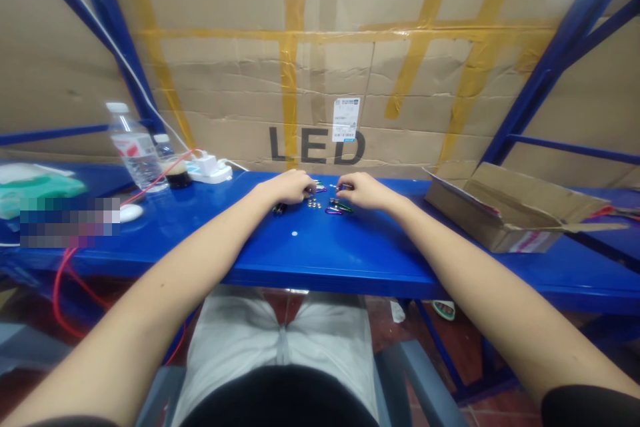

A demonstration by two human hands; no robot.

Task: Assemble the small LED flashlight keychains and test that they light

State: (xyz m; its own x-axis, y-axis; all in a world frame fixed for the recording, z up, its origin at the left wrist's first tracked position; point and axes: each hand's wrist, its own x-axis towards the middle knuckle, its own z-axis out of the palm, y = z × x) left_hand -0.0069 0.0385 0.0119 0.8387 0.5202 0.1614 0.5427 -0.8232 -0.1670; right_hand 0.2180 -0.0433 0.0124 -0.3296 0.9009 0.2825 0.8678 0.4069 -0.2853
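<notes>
Readable txt, head view:

1. "LED", big black caps, printed on the cardboard sheet [400, 80] standing at the back of the bench, low and approx. centre.
2. White sticker [345, 118] on same sheet, just above the "D". Dark header strip at top, fine print lines below. Too small and blurred to read, no nos. legible.
3. Water bottle [134, 150], far left: red/white wrap label, chars not legible.
4. Open cardboard box [505, 210], right: pinkish print on the near side wall, not legible.

No other txt, brands or nos. readable.
</notes>
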